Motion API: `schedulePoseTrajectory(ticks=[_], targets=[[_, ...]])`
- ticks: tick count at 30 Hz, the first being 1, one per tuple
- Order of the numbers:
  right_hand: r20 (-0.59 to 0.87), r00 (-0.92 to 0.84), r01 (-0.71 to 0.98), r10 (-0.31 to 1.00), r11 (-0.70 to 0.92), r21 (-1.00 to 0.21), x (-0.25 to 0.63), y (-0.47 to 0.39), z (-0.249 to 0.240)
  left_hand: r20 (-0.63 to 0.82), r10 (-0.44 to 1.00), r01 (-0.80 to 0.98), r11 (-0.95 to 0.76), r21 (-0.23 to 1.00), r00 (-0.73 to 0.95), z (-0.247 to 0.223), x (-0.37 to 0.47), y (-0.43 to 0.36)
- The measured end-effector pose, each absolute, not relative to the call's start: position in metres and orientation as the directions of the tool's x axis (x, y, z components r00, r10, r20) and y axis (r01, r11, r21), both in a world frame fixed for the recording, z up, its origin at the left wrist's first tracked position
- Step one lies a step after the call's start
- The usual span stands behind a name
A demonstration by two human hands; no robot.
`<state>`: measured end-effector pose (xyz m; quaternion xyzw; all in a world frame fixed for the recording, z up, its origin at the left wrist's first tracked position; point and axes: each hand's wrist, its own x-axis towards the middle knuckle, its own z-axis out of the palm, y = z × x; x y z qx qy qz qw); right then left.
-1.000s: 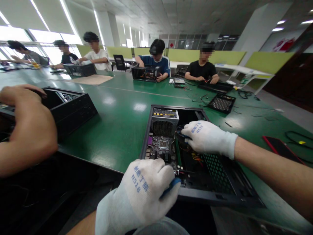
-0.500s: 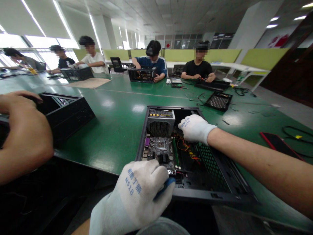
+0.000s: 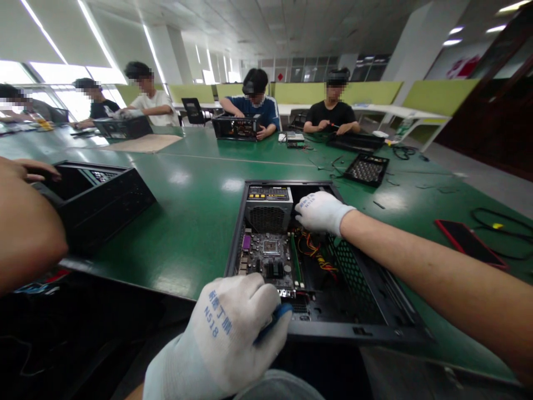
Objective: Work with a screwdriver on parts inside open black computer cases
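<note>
Open PC case lies flat on the green table, motherboard exposed; left hand fisted around a blue-handled tool at the case's near edge. Right hand reaches in beside the power supply, fingers curled among the cables; can't tell whether it grips any.

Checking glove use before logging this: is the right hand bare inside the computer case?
No, the right hand wears a white glove as it reaches into the open computer case.
</note>
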<state>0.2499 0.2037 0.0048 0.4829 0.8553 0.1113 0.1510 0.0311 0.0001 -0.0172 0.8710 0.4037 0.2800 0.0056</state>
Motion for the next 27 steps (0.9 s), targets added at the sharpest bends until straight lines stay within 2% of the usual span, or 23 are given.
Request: schedulePoseTrajectory(ticks=[3, 5, 8, 10, 14, 16, 20, 24, 27], targets=[[-0.048, -0.500, 0.812, 0.864, 0.488, 0.319, 0.258, 0.197, 0.011, 0.480, 0.707, 0.701, -0.673, 0.234, 0.519, -0.018, 0.031, 0.000], [0.051, -0.496, 0.844, 0.867, 0.467, 0.264, 0.266, 0.191, 0.015, 0.470, 0.713, 0.705, -0.669, 0.236, 0.520, -0.017, 0.032, 0.000], [0.182, -0.455, 0.890, 0.872, 0.452, 0.057, 0.279, 0.179, 0.018, 0.451, 0.731, 0.708, -0.656, 0.260, 0.512, -0.014, 0.032, 0.001], [0.219, -0.433, 0.884, 0.874, 0.460, -0.089, 0.286, 0.170, 0.018, 0.408, 0.750, 0.707, -0.647, 0.286, 0.521, -0.011, 0.033, 0.003], [0.268, -0.422, 0.841, 0.866, 0.485, -0.240, 0.293, 0.157, 0.016, 0.277, 0.783, 0.720, -0.622, 0.309, 0.557, 0.001, 0.033, 0.005], [0.282, -0.415, 0.822, 0.865, 0.489, -0.291, 0.293, 0.155, 0.016, 0.243, 0.775, 0.725, -0.632, 0.274, 0.583, 0.008, 0.034, 0.010], [0.290, -0.410, 0.796, 0.865, 0.494, -0.349, 0.294, 0.157, 0.016, 0.161, 0.742, 0.737, -0.668, 0.105, 0.651, 0.022, 0.046, 0.039], [0.311, -0.442, 0.764, 0.841, 0.535, -0.360, 0.298, 0.159, 0.012, -0.084, 0.817, 0.821, -0.570, 0.023, 0.570, 0.019, 0.069, 0.092], [0.329, -0.457, 0.741, 0.827, 0.558, -0.373, 0.301, 0.160, 0.011, -0.259, 0.815, 0.838, -0.545, -0.033, 0.519, 0.003, 0.084, 0.131]])
